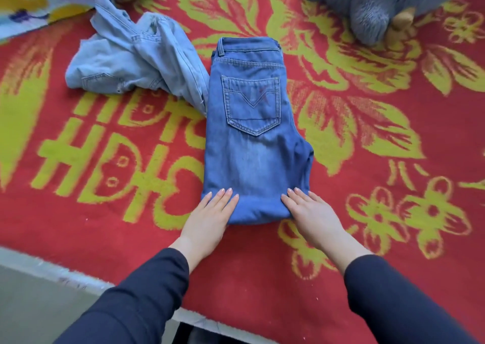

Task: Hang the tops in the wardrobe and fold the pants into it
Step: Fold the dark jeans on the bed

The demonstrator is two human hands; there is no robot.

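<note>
A pair of mid-blue jeans [252, 123] lies folded lengthwise on the red bedspread, waistband away from me and back pocket facing up. The near end is a folded edge. My left hand [210, 217] rests flat on the near left corner of that fold, fingers straight. On the near right corner my right hand [312, 215] presses flat with straight fingers. A second pair of pale blue jeans [136, 57] lies crumpled to the left of the folded pair, touching its left edge.
The red bedspread [367, 238] with yellow flower patterns covers the bed; its near edge runs along the lower left. A grey plush toy [372, 5] sits at the far right. A pale printed sheet [29, 10] shows at the far left corner.
</note>
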